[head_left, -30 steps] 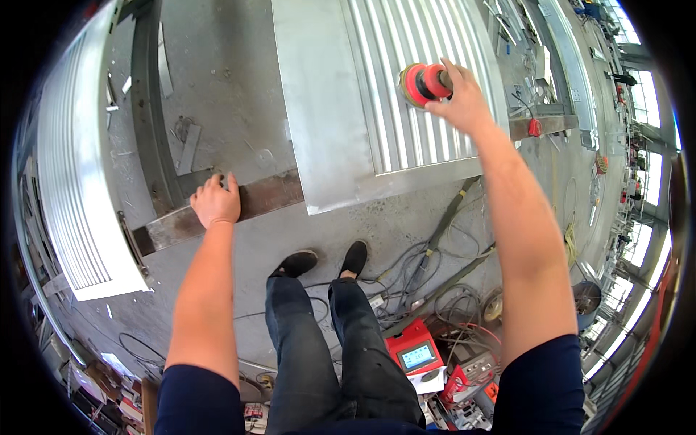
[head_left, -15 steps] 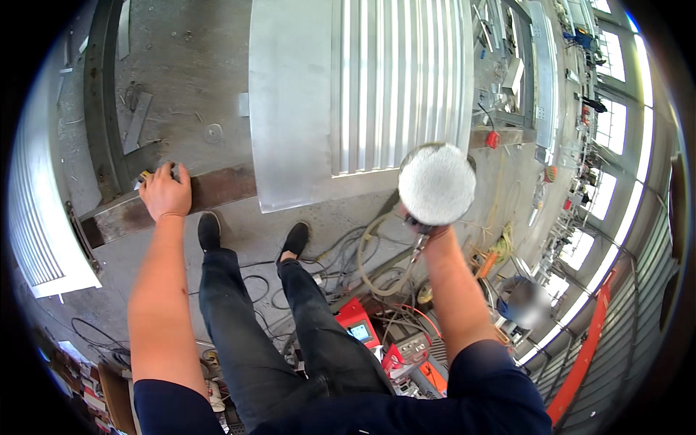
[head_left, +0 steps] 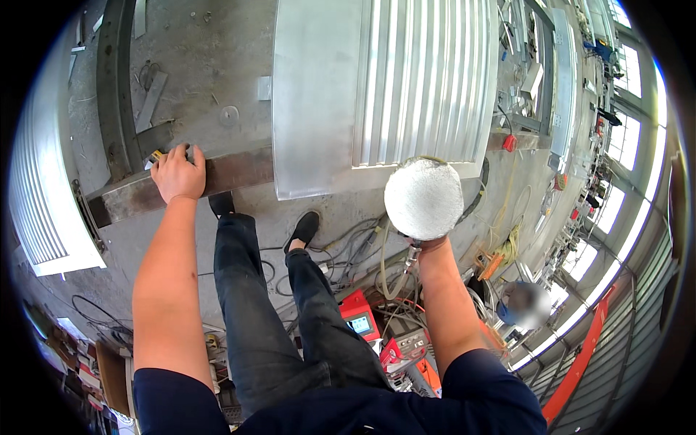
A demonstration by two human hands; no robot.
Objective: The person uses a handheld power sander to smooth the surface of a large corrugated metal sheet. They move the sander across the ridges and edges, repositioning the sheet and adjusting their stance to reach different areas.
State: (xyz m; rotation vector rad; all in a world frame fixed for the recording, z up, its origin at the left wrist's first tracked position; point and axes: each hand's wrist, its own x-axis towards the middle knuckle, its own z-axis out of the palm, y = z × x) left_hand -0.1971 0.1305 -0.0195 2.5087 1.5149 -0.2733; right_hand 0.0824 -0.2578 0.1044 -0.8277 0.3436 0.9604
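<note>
The left hand (head_left: 180, 175) lies over the beam (head_left: 243, 167), its hold unclear, while the right hand (head_left: 435, 246) grasps an upturned sander (head_left: 424, 199).

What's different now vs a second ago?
The right hand has lifted the round tool off the ribbed metal panel and drawn it back toward the body, turning its pale disc face up to the camera. Both shoes have shifted left and closer to the beam. No release seen. Unchanged: left hand on the beam; panel in place.
</note>
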